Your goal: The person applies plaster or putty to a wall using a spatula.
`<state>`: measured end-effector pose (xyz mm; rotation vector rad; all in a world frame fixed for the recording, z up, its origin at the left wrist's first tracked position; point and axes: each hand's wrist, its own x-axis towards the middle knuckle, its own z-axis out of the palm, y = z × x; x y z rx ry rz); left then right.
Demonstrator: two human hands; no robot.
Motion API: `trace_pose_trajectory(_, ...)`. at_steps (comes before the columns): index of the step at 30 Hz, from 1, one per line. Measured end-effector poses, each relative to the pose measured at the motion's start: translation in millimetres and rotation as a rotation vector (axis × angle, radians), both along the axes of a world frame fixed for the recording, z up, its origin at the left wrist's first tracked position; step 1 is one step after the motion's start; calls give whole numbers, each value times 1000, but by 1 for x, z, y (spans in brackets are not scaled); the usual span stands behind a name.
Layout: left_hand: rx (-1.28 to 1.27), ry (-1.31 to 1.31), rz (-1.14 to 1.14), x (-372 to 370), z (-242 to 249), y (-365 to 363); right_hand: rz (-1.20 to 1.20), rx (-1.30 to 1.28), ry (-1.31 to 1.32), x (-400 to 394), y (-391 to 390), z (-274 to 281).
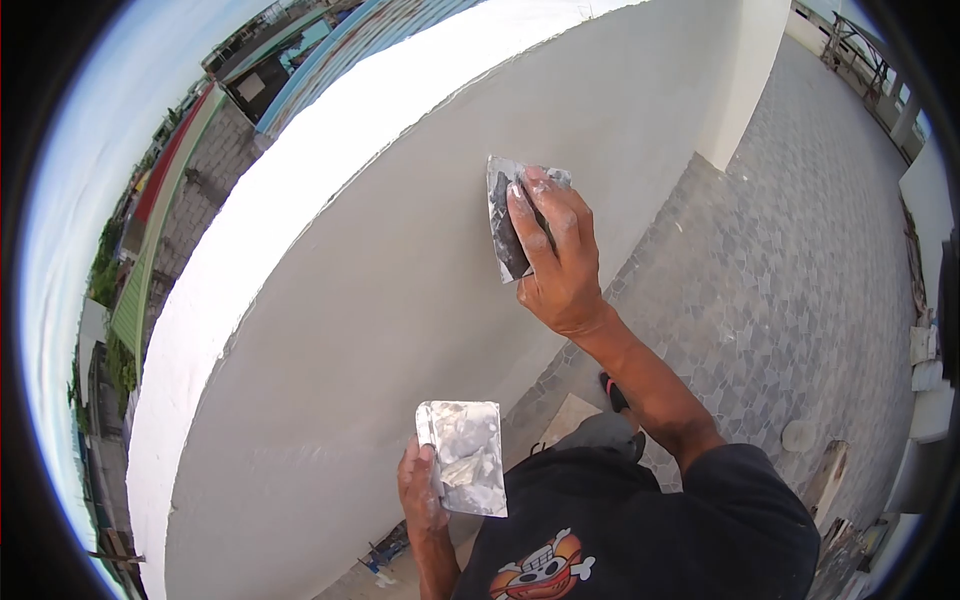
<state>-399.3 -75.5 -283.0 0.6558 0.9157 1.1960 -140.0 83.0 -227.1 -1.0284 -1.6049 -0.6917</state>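
The person is standing close against a low white wall (pixel 380 300), and everything here is placed by that wall. The right hand (pixel 555 265) is reaching up and pressing a putty blade (pixel 503 215) flat against the wall's smooth grey-white face, about midway up it. The fingers (pixel 545 215) are spreading over the back of the blade and gripping it, so the hand is grasping the tool and the blade is touching the plaster.

Lower down, just off the wall's face, the left hand (pixel 422 490) is holding a second blade (pixel 465 455), a rectangular metal plate smeared with pale filler. The thumb is clamping one edge, and the plate is tilting towards the camera, not touching the wall.

At the foot of the wall, grey paving (pixel 780 260) is running away to the right. The person's dark shirt (pixel 620 530) with an orange print is filling the bottom of the view. Beyond the top of the wall, rooftops (pixel 300 60) are lying far below.
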Motion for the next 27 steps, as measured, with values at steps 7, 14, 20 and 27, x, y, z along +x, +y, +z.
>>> trace_pose_trajectory(7, -26, 28, 16, -8, -12, -1, 173, -132, -34, -15, -34, -35)
trace_pose_trajectory(14, -22, 28, -1, -10, -15, 1, 73, -501, 598, 7, -40, 6)
trace_pose_trajectory(20, 13, 13, -49, -10, -10, 4, 21, -365, 435, -19, -23, 23)
trace_pose_trajectory(27, 17, 4, -61, -10, -10, 2, 244, -142, -1, -30, -39, 25)
